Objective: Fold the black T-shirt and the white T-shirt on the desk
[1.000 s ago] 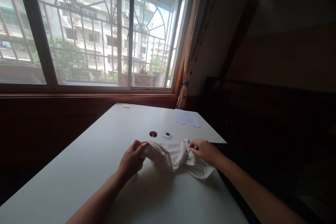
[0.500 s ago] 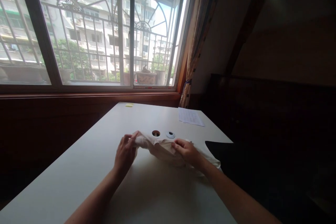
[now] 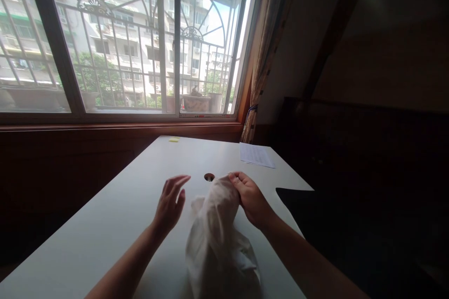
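A white cloth (image 3: pixel 213 238) hangs in loose folds from my right hand (image 3: pixel 250 198), which pinches its upper edge between thumb and fingers. The cloth drops toward the near edge of the white table (image 3: pixel 122 219) and is slightly blurred. Whether it is a garment or a plain piece of fabric, I cannot tell. To the left, my left hand (image 3: pixel 171 201) is apart from the cloth, its fingers stretched out and its thumb separate, with nothing in it.
Behind the cloth is a round hole (image 3: pixel 209 177) in the tabletop. Papers (image 3: pixel 257 155) lie at the back right, and a yellow sticky note (image 3: pixel 174 139) at the back left. A dark object (image 3: pixel 294 205) borders the table's right side. Beyond stands a barred window (image 3: pixel 122 46) with a tied curtain (image 3: pixel 257 79).
My left hand has let go of the cloth. The cloth, stretched sideways between both hands before, now hangs from the right hand toward me and covers the round white cap beside the hole.
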### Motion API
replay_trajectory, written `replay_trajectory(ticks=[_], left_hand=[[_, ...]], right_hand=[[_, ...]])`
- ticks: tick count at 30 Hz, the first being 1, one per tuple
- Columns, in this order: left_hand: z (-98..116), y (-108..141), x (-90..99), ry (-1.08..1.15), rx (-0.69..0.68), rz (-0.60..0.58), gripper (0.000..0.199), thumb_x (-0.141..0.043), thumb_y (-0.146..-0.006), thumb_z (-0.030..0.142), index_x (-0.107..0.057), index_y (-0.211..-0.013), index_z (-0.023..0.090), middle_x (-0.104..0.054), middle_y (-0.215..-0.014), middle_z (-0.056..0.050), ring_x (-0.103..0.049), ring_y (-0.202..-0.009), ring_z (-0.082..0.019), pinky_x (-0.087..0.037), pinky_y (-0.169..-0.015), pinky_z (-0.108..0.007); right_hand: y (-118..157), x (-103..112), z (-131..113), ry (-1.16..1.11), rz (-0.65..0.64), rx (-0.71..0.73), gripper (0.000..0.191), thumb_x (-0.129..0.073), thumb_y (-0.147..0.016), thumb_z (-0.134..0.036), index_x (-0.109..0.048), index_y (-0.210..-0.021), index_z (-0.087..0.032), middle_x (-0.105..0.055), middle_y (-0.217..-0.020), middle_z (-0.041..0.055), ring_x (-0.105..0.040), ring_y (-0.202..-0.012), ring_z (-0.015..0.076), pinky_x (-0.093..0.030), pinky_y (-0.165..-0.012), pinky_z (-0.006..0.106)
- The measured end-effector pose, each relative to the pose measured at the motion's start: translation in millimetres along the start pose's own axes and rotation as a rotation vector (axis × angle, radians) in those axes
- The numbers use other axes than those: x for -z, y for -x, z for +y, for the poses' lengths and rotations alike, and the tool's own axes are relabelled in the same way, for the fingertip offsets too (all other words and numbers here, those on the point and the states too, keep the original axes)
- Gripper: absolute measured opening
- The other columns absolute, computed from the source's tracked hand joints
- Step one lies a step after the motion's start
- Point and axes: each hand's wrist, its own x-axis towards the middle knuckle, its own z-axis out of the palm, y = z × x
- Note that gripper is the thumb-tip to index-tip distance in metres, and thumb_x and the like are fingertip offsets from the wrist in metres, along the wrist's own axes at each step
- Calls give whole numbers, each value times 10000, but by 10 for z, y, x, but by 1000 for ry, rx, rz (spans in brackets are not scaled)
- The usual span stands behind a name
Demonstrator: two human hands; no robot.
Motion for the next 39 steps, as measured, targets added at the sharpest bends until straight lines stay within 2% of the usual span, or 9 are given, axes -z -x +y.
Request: replay_trajectory(ticks=[5,10,16,19,22,28,31,36,39], left_hand=[[377,10,16,17,-390,-353,491,-534,-944,63,-522,-1387,273,-577,-1378,-97,-493,-1307,-291,-484,-1055,-473],[304,7,61,-36,-410,-343,141,-555,-979,126,-617,-1055,227,-669,-1052,-71,-578,-959,-248,-528,-843,-417],[-64,-57,205,-64,-286,74,130,-574,-945,113,-546,-1004,225,-573,-940,-42,-560,-820,-195,-510,-717,-328],[-274,-129,357,-121,-100,421,168,-626,-896,120,-506,-944,227,-539,-926,-15,-563,-833,-186,-506,-735,-321],[-453,-183,476,-142,63,577,159,-633,-863,162,-501,-926,225,-520,-938,-13,-550,-834,-191,-507,-741,-335],[-643,-95,316,-101,249,149,122,-522,-886,134,-609,-929,210,-519,-992,-37,-580,-768,-179,-541,-678,-312],[-603,-34,185,-175,234,29,248,-465,-895,82,-649,-1005,206,-548,-1083,-76,-613,-889,-220,-565,-799,-373],[-106,-11,-14,-155,-30,-192,216,-509,-980,135,-675,-1087,221,-617,-1161,-88,-601,-1027,-246,-557,-877,-396],[274,66,-223,-109,-122,-455,335,-685,-938,310,-632,-1263,246,-649,-1224,-89,-601,-1097,-288,-559,-912,-442]], right_hand=[[156,-23,256,19,-176,-149,314,-643,-912,-554,-648,-997,-252,-640,-838,-2,-562,-691,162,-435,-600,276],[109,93,302,54,27,-120,338,-652,-881,-578,-620,-974,-255,-633,-836,-1,-567,-696,176,-442,-579,280],[-23,681,163,73,398,113,316,-666,-843,-571,-627,-940,-273,-660,-840,6,-602,-762,216,-500,-659,320],[-26,1083,86,5,600,183,333,-717,-785,-553,-620,-935,-271,-652,-818,-17,-604,-728,195,-492,-625,297],[7,1430,138,-34,695,200,407,-779,-711,-553,-639,-946,-251,-641,-777,-34,-593,-688,165,-469,-588,258],[75,1800,769,330,643,131,437,-717,-747,-598,-685,-973,-226,-726,-884,23,-663,-834,228,-529,-695,302],[102,1864,1095,366,699,130,449,-696,-728,-582,-653,-992,-222,-732,-916,52,-680,-884,267,-547,-738,350],[177,1807,1214,459,652,175,479,-679,-777,-483,-611,-1165,-211,-693,-1170,118,-654,-1074,303,-537,-893,430],[259,1630,1098,768,575,410,391,-632,-861,-429,-636,-1193,-224,-621,-1316,130,-577,-1207,326,-479,-1004,505]])
